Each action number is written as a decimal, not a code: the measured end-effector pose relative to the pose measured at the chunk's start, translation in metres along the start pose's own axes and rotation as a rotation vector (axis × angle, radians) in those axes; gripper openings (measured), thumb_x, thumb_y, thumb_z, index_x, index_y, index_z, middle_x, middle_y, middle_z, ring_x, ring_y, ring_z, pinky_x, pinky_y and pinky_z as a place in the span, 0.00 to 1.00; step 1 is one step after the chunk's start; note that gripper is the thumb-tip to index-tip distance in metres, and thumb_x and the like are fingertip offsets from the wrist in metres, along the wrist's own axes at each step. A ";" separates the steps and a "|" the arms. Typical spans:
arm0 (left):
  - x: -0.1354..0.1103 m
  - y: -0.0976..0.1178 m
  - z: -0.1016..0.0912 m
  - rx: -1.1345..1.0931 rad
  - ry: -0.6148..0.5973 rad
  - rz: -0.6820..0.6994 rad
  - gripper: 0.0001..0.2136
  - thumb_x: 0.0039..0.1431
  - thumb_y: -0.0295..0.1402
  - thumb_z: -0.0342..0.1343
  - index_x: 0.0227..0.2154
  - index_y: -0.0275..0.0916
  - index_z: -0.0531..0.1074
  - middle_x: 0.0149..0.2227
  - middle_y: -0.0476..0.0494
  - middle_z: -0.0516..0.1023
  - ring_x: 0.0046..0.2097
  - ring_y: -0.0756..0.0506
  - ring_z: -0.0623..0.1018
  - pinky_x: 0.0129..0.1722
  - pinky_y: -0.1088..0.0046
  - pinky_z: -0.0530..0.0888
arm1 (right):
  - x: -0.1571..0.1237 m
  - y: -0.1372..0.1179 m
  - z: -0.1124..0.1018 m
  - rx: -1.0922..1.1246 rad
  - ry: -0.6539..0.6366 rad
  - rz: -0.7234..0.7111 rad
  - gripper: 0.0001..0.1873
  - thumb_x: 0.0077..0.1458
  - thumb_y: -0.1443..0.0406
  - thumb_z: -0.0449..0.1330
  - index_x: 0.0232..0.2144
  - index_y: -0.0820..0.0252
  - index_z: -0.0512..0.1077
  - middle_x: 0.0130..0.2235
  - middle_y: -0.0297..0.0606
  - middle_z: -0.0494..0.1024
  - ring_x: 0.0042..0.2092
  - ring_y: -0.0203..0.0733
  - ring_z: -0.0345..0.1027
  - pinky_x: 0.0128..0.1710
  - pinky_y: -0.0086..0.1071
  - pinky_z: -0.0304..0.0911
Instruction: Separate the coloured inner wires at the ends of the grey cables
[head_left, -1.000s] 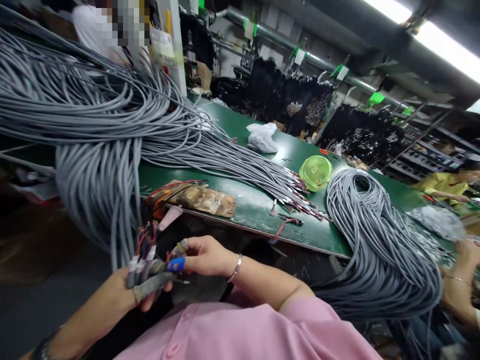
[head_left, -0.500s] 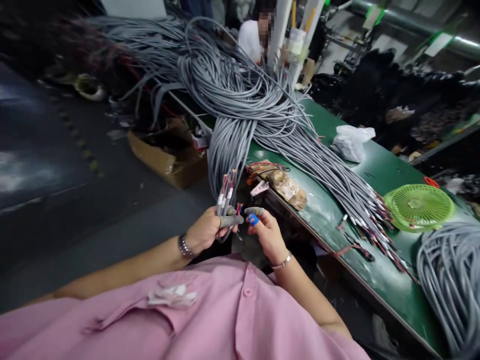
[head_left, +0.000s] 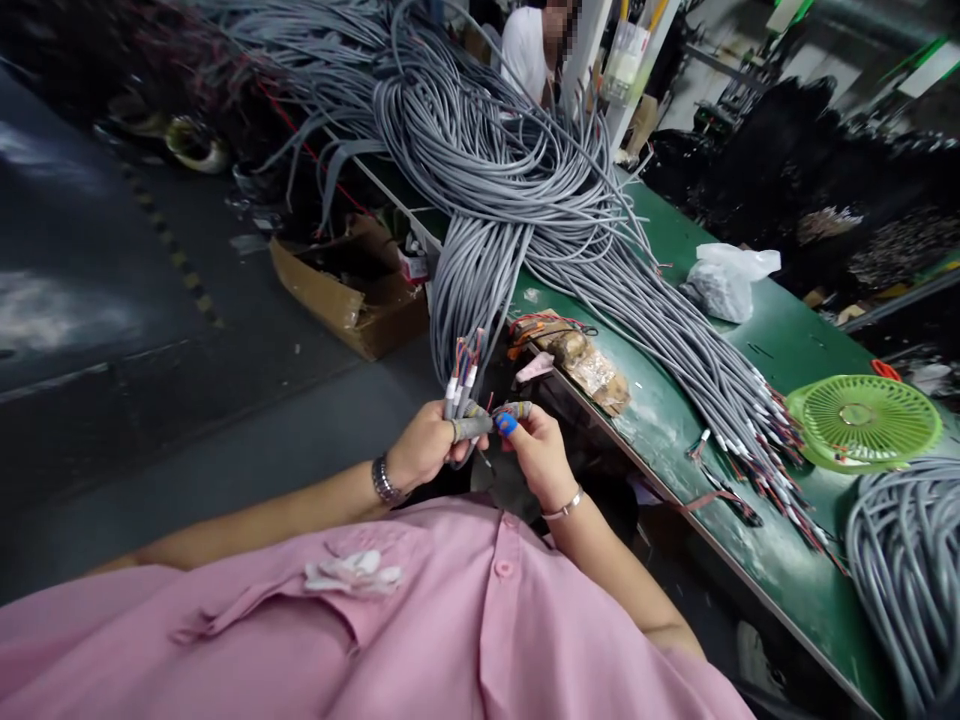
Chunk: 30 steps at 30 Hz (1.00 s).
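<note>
My left hand point(head_left: 426, 446) is wrapped around a few grey cables point(head_left: 450, 408), their stripped ends standing up above the fist. Thin coloured wires point(head_left: 469, 352) fan out from white bands at those ends. Grey coverings sit on some of my fingers. Just to the right, my right hand point(head_left: 546, 458), with blue wrapping on the thumb tip, pinches small wires at the left fingertips; the exact wires are mostly hidden. The held cables seem to run up into a large grey cable bundle point(head_left: 480, 290) hanging over the table edge.
The green table point(head_left: 660, 430) runs diagonally on the right. On it lie a green plastic basket point(head_left: 862, 425), a white plastic bag point(head_left: 724, 285), brown taped pieces point(head_left: 585, 365) and another cable coil point(head_left: 911, 560). A cardboard box point(head_left: 352, 310) stands on the floor. Another person point(head_left: 523, 50) is at the back.
My right hand has come in against the left fingertips and closed on the wires there. The view has shifted slightly, so the surroundings sit a bit further right.
</note>
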<state>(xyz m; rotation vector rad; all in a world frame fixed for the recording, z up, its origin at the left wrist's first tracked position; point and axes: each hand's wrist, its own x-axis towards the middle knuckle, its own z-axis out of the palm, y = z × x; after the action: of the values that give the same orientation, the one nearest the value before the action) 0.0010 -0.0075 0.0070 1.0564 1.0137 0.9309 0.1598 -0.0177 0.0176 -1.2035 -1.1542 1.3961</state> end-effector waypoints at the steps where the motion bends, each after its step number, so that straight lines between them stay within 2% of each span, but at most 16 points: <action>1: 0.001 0.000 0.000 -0.025 0.019 -0.001 0.11 0.49 0.35 0.60 0.18 0.33 0.74 0.12 0.49 0.67 0.14 0.55 0.59 0.15 0.77 0.55 | -0.001 0.001 0.000 0.011 0.013 -0.007 0.13 0.48 0.56 0.64 0.30 0.60 0.71 0.24 0.31 0.70 0.24 0.32 0.58 0.24 0.27 0.56; 6: 0.003 -0.002 0.002 -0.139 0.095 0.005 0.10 0.47 0.36 0.61 0.20 0.33 0.73 0.18 0.45 0.74 0.14 0.55 0.61 0.14 0.78 0.53 | -0.004 0.006 0.002 0.061 0.044 -0.054 0.12 0.48 0.57 0.64 0.29 0.60 0.71 0.26 0.32 0.70 0.26 0.32 0.59 0.25 0.27 0.58; 11: 0.002 -0.003 0.002 -0.097 0.072 0.034 0.10 0.49 0.35 0.61 0.20 0.33 0.72 0.19 0.47 0.74 0.15 0.57 0.59 0.14 0.78 0.53 | -0.004 0.007 0.001 0.087 0.031 -0.031 0.11 0.48 0.59 0.64 0.29 0.61 0.71 0.26 0.31 0.70 0.25 0.31 0.59 0.25 0.27 0.58; 16: 0.002 -0.004 0.003 -0.068 0.044 0.044 0.10 0.49 0.35 0.60 0.20 0.33 0.72 0.19 0.47 0.74 0.15 0.56 0.58 0.15 0.78 0.54 | -0.001 0.003 0.003 0.055 0.018 -0.004 0.14 0.48 0.57 0.64 0.32 0.60 0.70 0.27 0.31 0.72 0.26 0.32 0.62 0.26 0.27 0.59; 21: 0.002 -0.010 0.004 -0.046 0.029 0.035 0.10 0.50 0.35 0.60 0.21 0.33 0.73 0.18 0.46 0.74 0.15 0.56 0.59 0.15 0.78 0.55 | 0.003 0.005 0.003 0.048 0.040 -0.011 0.13 0.48 0.57 0.64 0.30 0.60 0.70 0.26 0.31 0.71 0.27 0.32 0.61 0.25 0.27 0.59; 25: 0.004 -0.006 0.006 -0.092 0.073 0.020 0.09 0.49 0.35 0.61 0.23 0.33 0.73 0.20 0.46 0.76 0.15 0.56 0.60 0.15 0.78 0.55 | 0.004 0.007 0.001 0.093 0.063 0.005 0.12 0.47 0.57 0.64 0.28 0.60 0.70 0.26 0.32 0.71 0.27 0.33 0.61 0.25 0.26 0.58; 30: 0.008 0.003 0.008 -0.167 0.117 -0.006 0.10 0.48 0.36 0.62 0.22 0.34 0.71 0.19 0.46 0.75 0.14 0.56 0.61 0.14 0.79 0.53 | 0.006 0.002 0.002 0.084 0.097 -0.043 0.11 0.47 0.58 0.64 0.27 0.60 0.70 0.27 0.32 0.71 0.28 0.33 0.60 0.26 0.27 0.58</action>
<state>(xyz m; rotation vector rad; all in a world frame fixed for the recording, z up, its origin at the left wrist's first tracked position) 0.0104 -0.0010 0.0102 0.8673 1.0158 1.0635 0.1572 -0.0124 0.0148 -1.1679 -1.0383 1.3261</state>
